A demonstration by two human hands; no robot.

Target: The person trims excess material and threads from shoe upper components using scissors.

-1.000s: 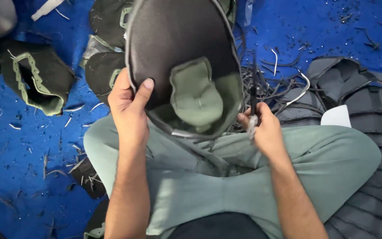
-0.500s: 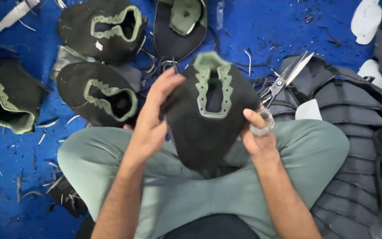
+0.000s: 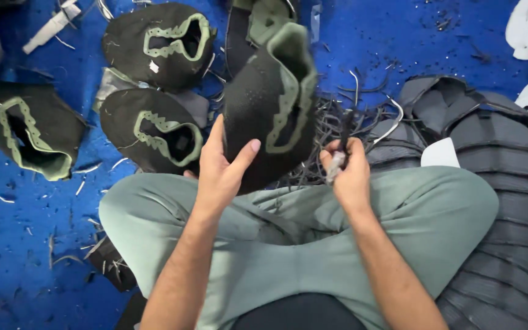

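**Shoe upper up in the left hand, small tool ready in the right**

The person sits cross-legged on the blue floor (image 3: 19, 244), and the left hand (image 3: 221, 174) has a dark knitted shoe upper (image 3: 264, 104) lifted above the lap. Its grip is wrapped around the lower edge of the upper, thumb on the near face and fingers behind, so the piece stands nearly upright with its green-trimmed opening (image 3: 291, 91) turned to the right. The right hand (image 3: 349, 174) sits just beside it, fist closed on a small slim tool (image 3: 337, 162); what sort of tool it is I cannot make out, as most of it is hidden in the fist.

By my reading, the step in hand is tidying the edge of this upper. Doing it well looks like a matter of keeping the left grip firm and low, so the fabric near the green trim stays taut, and bringing the tool in from the right without crossing the left thumb. Turning the upper, not the wrist, would keep the working edge in sight.

Around the knees lie three more uppers (image 3: 154, 128) of the same make, a tangle of dark offcuts (image 3: 331, 122) behind the hands, and a stack of grey ribbed pieces (image 3: 496, 140) to the right. Small scraps litter the floor.
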